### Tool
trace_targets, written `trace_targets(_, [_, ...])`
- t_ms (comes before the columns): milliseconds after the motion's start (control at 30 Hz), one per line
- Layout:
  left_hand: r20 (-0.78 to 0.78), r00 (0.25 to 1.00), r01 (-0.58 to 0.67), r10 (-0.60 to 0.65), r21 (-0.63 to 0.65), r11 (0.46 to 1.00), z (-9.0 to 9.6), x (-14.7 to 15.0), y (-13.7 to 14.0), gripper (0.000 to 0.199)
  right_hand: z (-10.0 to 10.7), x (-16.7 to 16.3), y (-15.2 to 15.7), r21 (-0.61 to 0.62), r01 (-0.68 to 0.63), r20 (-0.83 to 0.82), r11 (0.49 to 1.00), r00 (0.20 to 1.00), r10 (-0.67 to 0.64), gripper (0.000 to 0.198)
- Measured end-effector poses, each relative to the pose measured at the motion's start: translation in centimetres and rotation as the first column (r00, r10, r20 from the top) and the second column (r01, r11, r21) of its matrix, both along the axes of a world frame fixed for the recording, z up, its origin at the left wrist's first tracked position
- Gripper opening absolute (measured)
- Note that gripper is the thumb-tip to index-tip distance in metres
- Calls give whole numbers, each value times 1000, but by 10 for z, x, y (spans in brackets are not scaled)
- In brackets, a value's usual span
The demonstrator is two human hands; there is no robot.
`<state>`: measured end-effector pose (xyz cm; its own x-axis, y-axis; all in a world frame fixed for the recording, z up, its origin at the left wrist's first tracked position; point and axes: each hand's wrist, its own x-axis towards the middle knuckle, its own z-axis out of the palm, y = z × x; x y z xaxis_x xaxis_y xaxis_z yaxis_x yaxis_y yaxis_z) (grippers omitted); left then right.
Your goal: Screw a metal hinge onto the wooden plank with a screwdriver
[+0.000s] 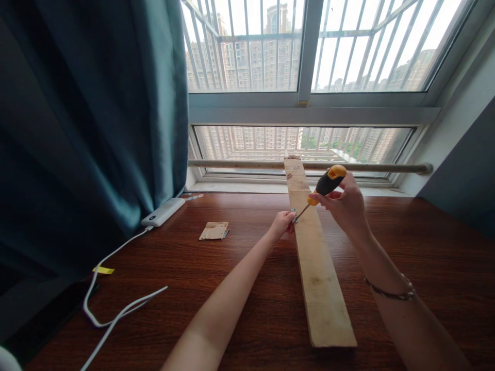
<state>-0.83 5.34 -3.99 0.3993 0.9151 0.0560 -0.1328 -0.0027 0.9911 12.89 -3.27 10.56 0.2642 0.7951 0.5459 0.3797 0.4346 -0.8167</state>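
A long wooden board (319,273) lies lengthwise on the dark brown table, its far end reaching the rail by the window. My right hand (345,202) is closed around a yellow and black screwdriver (328,181), held tilted with its shaft pointing down and left. The tip meets a small metal piece (294,214) at the board's left edge; it looks like a hinge, but is too small to be sure. My left hand (283,225) pinches this metal piece against the board, fingers closed. Any screw under the tip is hidden.
Left of the board lies a small piece of cardboard (214,231) with thin metal bits at its edge. A white power bank (164,212) with a white cable (112,322) rests near the blue curtain (96,113). A metal rail (240,164) crosses before the window.
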Motion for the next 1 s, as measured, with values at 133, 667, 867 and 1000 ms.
trace_targets(133, [19, 1000, 8, -8, -3, 1000, 1, -1, 0, 31, 4, -3, -5, 4, -246, -87, 969, 966, 245, 64])
trace_targets(667, [22, 999, 26, -27, 20, 999, 0, -1, 0, 32, 1, 2, -3, -1, -51, 55, 999, 997, 51, 66])
trace_targets(867, [-19, 1000, 13, -13, 26, 1000, -1, -2, 2, 33, 9, -3, -10, 52, -316, -72, 947, 945, 319, 54])
trace_targets(1000, [-35, 999, 21, -20, 34, 999, -1, -2, 2, 34, 9, 1, -10, 96, -333, -63, 938, 939, 339, 44])
